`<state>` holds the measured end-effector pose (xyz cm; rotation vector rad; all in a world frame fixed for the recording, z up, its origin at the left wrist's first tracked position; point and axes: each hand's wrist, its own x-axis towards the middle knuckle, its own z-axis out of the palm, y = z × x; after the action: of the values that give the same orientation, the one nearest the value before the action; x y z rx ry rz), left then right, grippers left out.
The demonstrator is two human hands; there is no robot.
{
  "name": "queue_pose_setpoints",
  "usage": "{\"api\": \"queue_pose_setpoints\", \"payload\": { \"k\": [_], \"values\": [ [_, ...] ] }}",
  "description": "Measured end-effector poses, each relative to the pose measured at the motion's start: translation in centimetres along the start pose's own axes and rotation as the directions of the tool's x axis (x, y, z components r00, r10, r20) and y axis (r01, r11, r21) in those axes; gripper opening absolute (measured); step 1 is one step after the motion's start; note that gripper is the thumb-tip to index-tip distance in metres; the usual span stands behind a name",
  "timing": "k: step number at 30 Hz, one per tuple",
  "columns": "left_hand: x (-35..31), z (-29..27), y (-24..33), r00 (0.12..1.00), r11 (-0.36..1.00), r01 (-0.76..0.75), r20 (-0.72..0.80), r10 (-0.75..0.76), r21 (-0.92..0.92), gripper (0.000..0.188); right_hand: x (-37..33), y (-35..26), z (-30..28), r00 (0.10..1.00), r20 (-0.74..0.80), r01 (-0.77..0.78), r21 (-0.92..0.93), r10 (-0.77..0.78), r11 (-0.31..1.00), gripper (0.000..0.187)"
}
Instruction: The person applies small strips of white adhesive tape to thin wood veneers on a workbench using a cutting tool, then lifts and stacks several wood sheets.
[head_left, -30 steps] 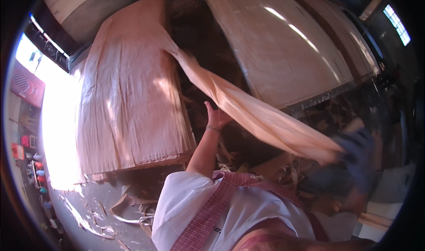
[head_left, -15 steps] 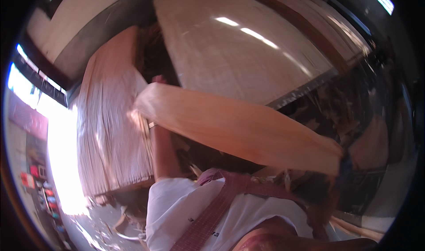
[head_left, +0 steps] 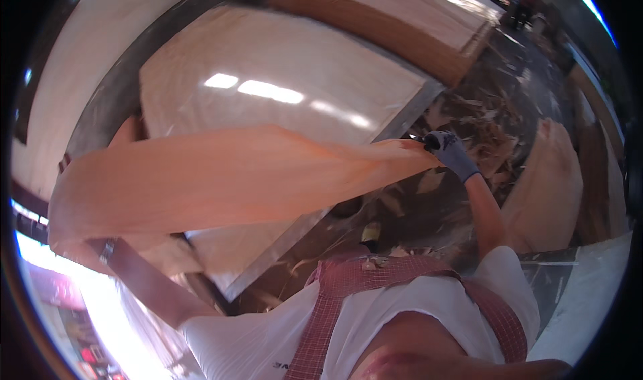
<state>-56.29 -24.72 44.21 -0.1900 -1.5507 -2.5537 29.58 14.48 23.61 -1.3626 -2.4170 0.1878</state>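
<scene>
A long, thin orange-brown wood veneer sheet (head_left: pixel 201 179) stretches across in front of me, its right end narrowed and gathered. My right hand (head_left: pixel 454 154), in a grey-blue glove, is closed on that end. At the sheet's far left, my left hand (head_left: pixel 65 164) is mostly hidden behind the veneer; only fingertips show at its upper edge, gripping it. The left forearm passes beneath the sheet's lower edge. Behind and below the veneer lies a table (head_left: pixel 268 263) with a grey edge, carrying a broad pale veneer surface (head_left: pixel 268 52) with glare on it.
A thick stack of wood sheets (head_left: pixel 375 22) stands beyond the table. Torn veneer scraps (head_left: pixel 492 132) litter the dark floor at right. More wood sheets (head_left: pixel 546 186) lean at far right. A person (head_left: pixel 526 5) stands in the far background. Bright daylight enters at left.
The veneer sheet has swung leftward, with its right end raised. My left arm has reached further left; my right hand has come up into clear sight. My view has turned right.
</scene>
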Motion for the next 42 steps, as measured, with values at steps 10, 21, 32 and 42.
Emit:
{"api": "queue_pose_setpoints", "payload": {
  "k": [10,21,32,42],
  "values": [
    [-13.3,25.9,-8.5,0.998,0.98,-0.052,0.04,0.046,0.19,0.048,10.3,29.1,-8.4,0.973,0.124,-0.189,-0.042,0.192,0.981,0.019],
    [-39.1,40.8,-14.4,0.992,0.97,-0.078,-0.082,0.1,0.232,0.052,34.5,62.2,-10.5,0.982,0.188,0.033,-0.13,-0.008,0.991,0.025],
    [-71.3,43.8,-34.4,0.873,0.953,0.291,-0.383,-0.301,-0.085,0.056,69.6,78.0,-10.8,0.948,0.252,0.278,-0.348,-0.196,0.895,0.022],
    [-80.3,61.8,-50.8,0.805,0.859,0.232,-0.405,-0.433,-0.457,0.061,95.7,92.3,-13.2,0.959,0.16,0.285,-0.553,-0.236,0.783,0.026]
  ]
}}
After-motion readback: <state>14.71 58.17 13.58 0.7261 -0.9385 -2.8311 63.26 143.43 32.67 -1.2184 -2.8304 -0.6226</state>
